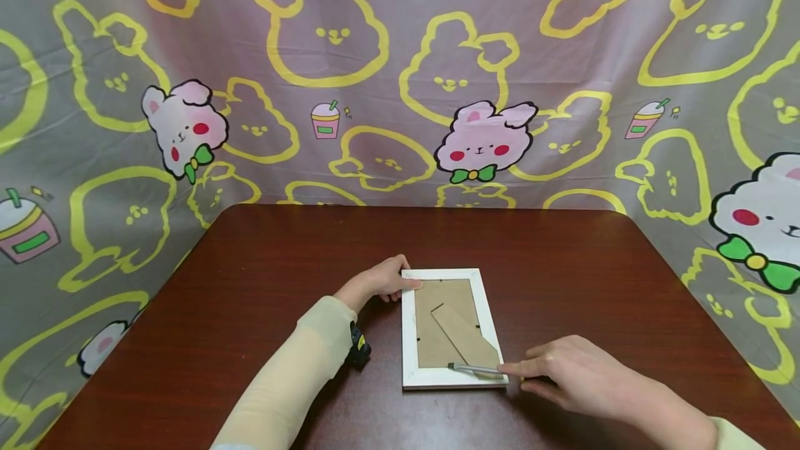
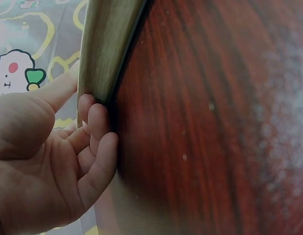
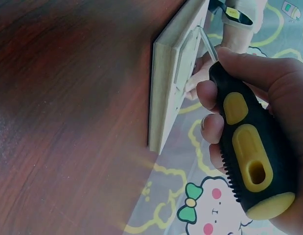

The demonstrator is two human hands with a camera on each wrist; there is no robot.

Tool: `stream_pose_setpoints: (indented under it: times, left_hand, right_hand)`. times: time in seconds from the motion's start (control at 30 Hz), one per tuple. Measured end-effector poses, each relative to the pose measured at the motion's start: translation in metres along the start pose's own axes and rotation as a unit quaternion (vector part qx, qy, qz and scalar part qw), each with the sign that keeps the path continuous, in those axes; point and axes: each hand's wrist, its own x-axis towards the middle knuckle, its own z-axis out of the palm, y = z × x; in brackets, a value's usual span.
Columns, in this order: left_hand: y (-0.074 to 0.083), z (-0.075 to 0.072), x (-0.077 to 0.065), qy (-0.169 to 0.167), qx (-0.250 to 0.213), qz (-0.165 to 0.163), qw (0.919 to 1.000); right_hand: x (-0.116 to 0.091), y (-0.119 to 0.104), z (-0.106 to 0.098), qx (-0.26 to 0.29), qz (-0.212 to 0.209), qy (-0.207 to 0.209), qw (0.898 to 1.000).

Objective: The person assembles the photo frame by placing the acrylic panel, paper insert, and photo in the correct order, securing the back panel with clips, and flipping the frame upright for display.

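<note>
A white picture frame (image 1: 409, 339) lies face down, its brown backing board (image 1: 431, 328) and slanted stand flap (image 1: 459, 332) facing up. At the frame's upper left corner my left hand (image 1: 384, 279) holds on, thumb over the top and fingers curled against the wooden side edge (image 2: 104, 54). My right hand (image 1: 571, 373) grips a screwdriver by its black and yellow handle (image 3: 251, 142). The metal shaft (image 1: 478, 369) of the screwdriver reaches across the frame's lower border, its tip near the backing's bottom edge. In the head view the right hand mostly hides the handle.
The frame lies on a dark reddish-brown table (image 1: 300, 248). Behind and beside the table hangs a cloth (image 1: 387, 33) with rabbit and drink-cup prints. A black strap device (image 1: 359, 347) sits on the left wrist.
</note>
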Motion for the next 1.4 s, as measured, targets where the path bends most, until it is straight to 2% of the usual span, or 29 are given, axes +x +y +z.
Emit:
stream_pose_setpoints:
  times: [0.13,0.37,0.53,1.07,1.4]
  left_hand:
    - [-0.0009,0.0001,0.0011,0.001,0.001,0.001,1.0]
    - [-0.0007,-0.0001,-0.0008,0.001,0.002,0.0,1.0]
    - [-0.0005,0.0001,-0.0012,0.0,0.002,0.001,1.0]
    - [0.0002,0.0007,-0.0014,0.002,0.009,0.003,1.0]
    - [-0.0007,0.0004,-0.0008,0.001,0.007,0.003,1.0]
  right_hand:
    - [0.0008,0.0007,-0.0003,-0.016,0.003,-0.002,1.0]
    - [0.0033,0.0,-0.0028,0.01,-0.001,0.0,1.0]
    - [0.0051,-0.0014,-0.0025,-0.001,-0.011,0.003,1.0]
    - [0.0087,-0.0028,-0.0047,0.007,0.001,-0.016,1.0]
    - [0.0043,-0.0006,-0.004,-0.017,0.009,-0.004,1.0]
